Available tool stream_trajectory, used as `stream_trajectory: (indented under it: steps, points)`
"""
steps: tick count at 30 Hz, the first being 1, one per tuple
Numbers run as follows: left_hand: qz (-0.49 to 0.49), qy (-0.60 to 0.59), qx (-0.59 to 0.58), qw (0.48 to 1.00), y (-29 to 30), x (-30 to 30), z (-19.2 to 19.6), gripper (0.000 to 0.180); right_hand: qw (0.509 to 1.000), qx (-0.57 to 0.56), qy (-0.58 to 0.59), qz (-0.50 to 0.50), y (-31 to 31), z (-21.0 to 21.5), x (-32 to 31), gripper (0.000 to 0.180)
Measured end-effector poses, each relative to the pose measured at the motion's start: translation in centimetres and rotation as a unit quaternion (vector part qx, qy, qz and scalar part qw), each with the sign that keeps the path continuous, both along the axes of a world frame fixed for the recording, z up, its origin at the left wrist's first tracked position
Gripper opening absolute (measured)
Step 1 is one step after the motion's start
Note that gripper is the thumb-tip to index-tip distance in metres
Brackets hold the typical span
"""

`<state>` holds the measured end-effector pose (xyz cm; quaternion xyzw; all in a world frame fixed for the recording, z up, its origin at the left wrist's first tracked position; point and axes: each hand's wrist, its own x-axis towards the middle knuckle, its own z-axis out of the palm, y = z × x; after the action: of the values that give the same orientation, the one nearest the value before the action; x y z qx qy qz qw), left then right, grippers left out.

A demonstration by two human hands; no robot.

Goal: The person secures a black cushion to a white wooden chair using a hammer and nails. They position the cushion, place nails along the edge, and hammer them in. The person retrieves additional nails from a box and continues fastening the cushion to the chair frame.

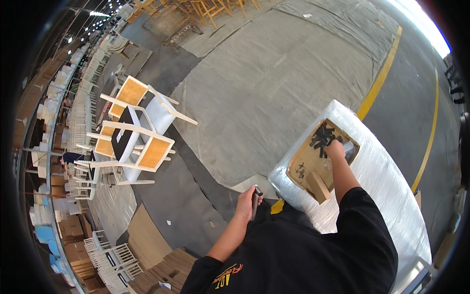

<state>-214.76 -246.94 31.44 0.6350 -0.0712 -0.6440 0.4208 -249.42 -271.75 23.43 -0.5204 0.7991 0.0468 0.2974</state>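
Note:
My left hand [246,202] is closed around a dark, elongated hand tool [255,205], held upright in front of my body; its exact kind is unclear. To the right, my right hand [335,150] reaches down into a shallow wooden tray [296,166]. Its fingers are bent in against a pile of short black pieces [320,137], and their tips are hidden. A small cardboard box [318,187] leans at the tray's near end. Beside my hand lies a clear plastic bag [348,149]. The tray rests on a large bundle wrapped in silvery film [387,183].
Pale wooden chairs with woven backs [142,127] stand stacked together at left. Flattened cardboard [161,272] lies at lower left. A grey sheet [274,83] covers the floor ahead, with a yellow line [381,73] along its right. Wooden stools [210,10] stand far off.

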Motion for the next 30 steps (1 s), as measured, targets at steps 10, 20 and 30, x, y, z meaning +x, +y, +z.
stream_trajectory:
  steps: [10,20,30]
  points:
    - [0.003,-0.015,0.005,1.0,0.6,-0.4,-0.2,0.05,1.0,-0.016,-0.005,0.013,-0.8,-0.3,0.3,0.037]
    - [-0.012,0.001,0.005,1.0,0.2,0.3,-0.8,0.056,0.985,-0.132,-0.111,-0.012,0.1,-0.6,-3.0,0.029]
    - [0.057,0.309,-0.03,0.949,-4.5,-1.8,0.6,0.091,0.86,-0.002,-0.491,0.138,10.1,12.0,7.2,0.027]
